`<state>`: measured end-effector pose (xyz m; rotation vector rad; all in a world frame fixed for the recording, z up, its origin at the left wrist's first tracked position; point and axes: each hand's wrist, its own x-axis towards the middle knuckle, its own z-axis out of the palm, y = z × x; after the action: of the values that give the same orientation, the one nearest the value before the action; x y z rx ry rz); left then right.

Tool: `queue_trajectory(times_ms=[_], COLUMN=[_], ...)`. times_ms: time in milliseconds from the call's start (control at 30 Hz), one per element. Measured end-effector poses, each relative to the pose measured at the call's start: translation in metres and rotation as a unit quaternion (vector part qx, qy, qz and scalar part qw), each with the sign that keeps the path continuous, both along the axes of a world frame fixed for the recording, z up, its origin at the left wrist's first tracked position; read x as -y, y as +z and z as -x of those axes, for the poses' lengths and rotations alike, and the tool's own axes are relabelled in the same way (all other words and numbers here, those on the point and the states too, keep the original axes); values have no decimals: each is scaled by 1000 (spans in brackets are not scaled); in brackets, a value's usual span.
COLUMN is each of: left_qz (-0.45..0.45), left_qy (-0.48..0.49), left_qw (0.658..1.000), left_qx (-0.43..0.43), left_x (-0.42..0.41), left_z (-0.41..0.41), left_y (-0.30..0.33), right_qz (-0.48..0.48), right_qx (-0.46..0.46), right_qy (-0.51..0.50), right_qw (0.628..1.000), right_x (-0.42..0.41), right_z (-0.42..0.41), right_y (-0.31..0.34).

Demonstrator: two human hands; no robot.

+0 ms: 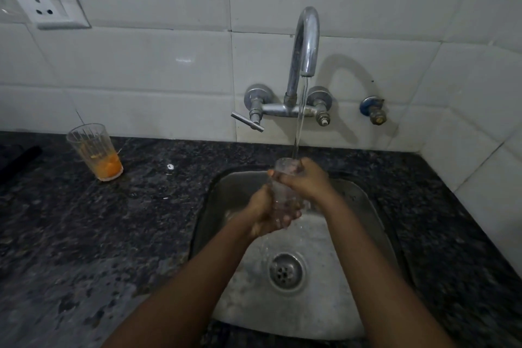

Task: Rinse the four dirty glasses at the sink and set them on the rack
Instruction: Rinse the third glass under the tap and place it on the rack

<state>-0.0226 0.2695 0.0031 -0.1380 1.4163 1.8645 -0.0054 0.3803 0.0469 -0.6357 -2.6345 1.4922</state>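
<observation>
Left hand [267, 213] wraps the base of the clear glass [284, 192], right hand [303, 179] curls around its rim, mouth up under the tap [306, 42] so the stream runs straight in. It's over the sink [367, 206], catching spill. Another glass with orange dregs [96, 151] waits on the counter [84, 234]; no rack visible.

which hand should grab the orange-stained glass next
Left. The orange-stained glass stands on the counter on the left hand's side; the right hand would cross over the sink.
</observation>
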Motion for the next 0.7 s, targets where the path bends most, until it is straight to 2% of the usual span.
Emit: queue_trajectory(times_ms=[100,233,333,433,567,633,700], left_qz=[82,166,212,268,389,420,460], left_qy=[16,84,165,218,195,193,174], left_qw=[996,972,923,873,807,787,749], left_qx=[-43,-144,-275,-345,-398,-409,-444], left_x=[7,10,14,11,5,4,2], left_z=[6,26,52,74,94,93,91], left_y=[9,27,43,69,78,75,75], right_qz=[-3,-101,-143,-161,-161,-161,-153], right_qx=[-92,-166,-228,-250,-258,-256,-253], right_qy=[-1,5,-1,-22,-33,-33,-32], right_qw=[996,981,963,955,952,953,955], right_x=[2,11,13,8,4,2,2], right_z=[-4,-4,-2,-1,-2,-3,-5], right_y=[3,8,15,24,32,35,37])
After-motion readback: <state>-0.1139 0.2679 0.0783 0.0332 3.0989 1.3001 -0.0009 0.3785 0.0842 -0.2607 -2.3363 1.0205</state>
